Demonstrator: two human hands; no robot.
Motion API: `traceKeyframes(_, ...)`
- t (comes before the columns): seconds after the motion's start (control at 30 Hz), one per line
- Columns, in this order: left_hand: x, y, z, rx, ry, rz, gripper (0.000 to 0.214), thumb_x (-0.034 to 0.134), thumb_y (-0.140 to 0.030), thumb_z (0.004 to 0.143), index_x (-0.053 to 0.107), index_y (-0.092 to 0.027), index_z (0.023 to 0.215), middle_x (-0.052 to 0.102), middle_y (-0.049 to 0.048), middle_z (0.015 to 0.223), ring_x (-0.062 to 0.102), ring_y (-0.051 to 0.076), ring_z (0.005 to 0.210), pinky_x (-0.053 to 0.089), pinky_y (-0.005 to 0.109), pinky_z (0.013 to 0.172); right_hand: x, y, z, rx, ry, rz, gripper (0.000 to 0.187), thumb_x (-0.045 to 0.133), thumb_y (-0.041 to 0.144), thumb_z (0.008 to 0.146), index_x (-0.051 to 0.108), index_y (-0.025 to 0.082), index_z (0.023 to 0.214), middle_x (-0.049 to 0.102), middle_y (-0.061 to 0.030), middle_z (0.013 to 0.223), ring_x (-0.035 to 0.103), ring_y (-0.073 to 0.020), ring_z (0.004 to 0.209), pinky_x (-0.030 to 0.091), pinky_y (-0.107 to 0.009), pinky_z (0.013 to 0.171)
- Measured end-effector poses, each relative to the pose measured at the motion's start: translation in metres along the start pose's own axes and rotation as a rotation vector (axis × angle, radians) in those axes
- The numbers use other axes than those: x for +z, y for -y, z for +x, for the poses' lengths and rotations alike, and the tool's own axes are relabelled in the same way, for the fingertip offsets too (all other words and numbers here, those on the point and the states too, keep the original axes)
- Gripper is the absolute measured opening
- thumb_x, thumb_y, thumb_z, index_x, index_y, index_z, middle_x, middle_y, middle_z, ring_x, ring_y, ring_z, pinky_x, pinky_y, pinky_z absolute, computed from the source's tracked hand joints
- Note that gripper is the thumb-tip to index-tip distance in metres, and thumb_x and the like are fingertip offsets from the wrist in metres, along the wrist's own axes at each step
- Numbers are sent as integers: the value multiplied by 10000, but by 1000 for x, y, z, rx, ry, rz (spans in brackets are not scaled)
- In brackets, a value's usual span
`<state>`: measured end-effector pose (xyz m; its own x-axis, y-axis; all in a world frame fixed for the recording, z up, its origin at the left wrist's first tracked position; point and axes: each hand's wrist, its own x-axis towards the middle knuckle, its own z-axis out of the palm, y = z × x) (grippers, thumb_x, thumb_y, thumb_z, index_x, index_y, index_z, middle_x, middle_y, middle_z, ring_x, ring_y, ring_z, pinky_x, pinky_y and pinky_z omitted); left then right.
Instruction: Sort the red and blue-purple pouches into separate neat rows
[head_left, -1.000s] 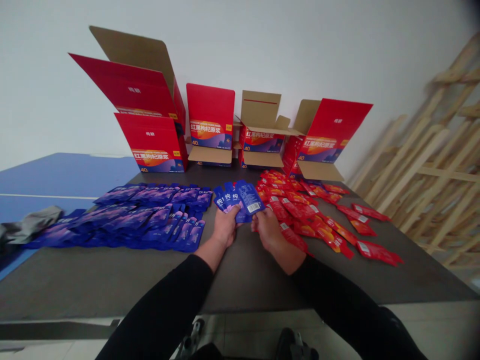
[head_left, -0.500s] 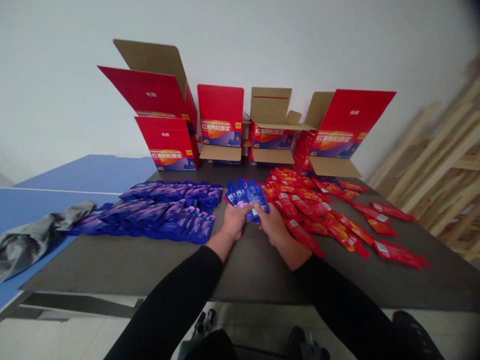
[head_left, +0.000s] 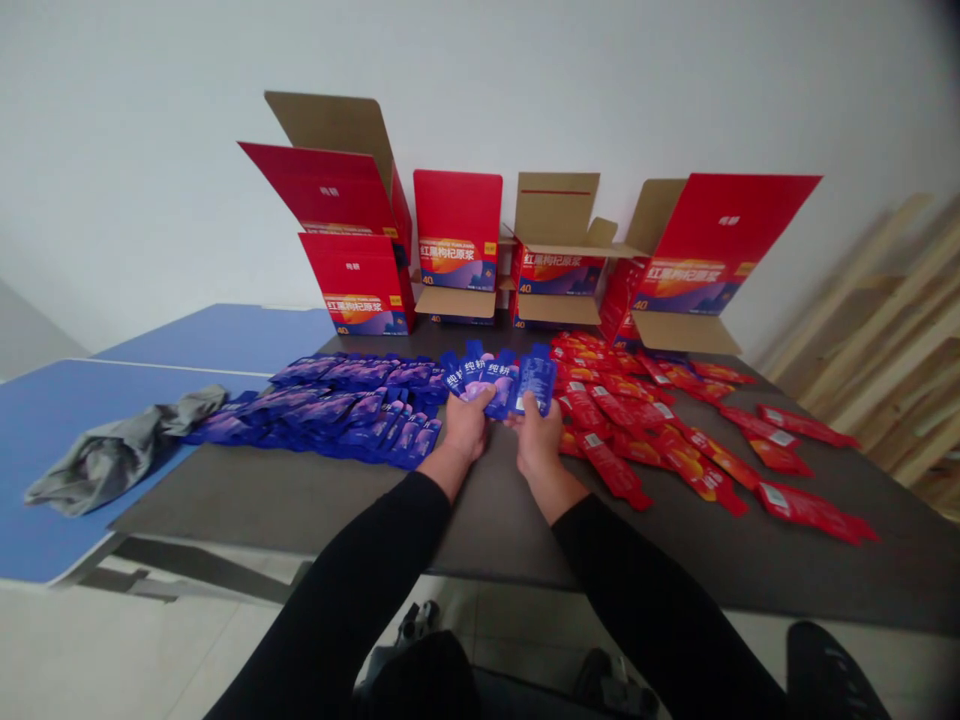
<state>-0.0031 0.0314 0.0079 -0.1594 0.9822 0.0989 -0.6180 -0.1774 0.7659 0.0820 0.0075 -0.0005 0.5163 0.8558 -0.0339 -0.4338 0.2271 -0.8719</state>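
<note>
Several blue pouches (head_left: 477, 372) with white lettering are fanned out in my left hand (head_left: 468, 420), which is closed on their lower ends. My right hand (head_left: 538, 430) grips one blue pouch (head_left: 537, 380), its small-print side and white label facing me, just right of the fan. Both hands are above the middle of the dark table (head_left: 495, 520). To their left lies a heap of blue and purple pouches (head_left: 337, 405). On the right, red pouches (head_left: 615, 420) are spread in a loose pile, close to my right hand.
Behind the pouches, red printed cartons stand against the wall: a stacked pair (head_left: 360, 290) at left, an open carton (head_left: 457, 240) centre-left, another (head_left: 559, 275) and a wide-flapped one (head_left: 694, 270) at right. A grey cloth (head_left: 112, 455) lies on the blue table (head_left: 45, 400). Wooden slats (head_left: 892, 350) lean at right.
My hands have drawn slightly apart, and the right-hand pouch now stands separate from the fan in my left hand. The view has shifted, so the scene sits further right.
</note>
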Motion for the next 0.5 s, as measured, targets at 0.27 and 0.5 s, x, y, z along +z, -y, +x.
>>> traceKeyframes(0.27,-5,2,-1,23,-16,119,521,869,-256,651,651,-188,1119,738,60,1009,716,207,884,563,393,899,1,-5,-3,212,300,276,288,764,328,771,656,216,1014,759,-28,1020,719,-193,963,598,-342,832)
traceKeyframes(0.5,-3,-1,-9,-146,-11,142,324,736,-364,837,641,-207,1104,734,75,1043,721,224,917,609,386,803,1,-10,1,234,148,230,250,738,302,797,653,214,1015,761,-22,943,726,-187,833,608,-354,736)
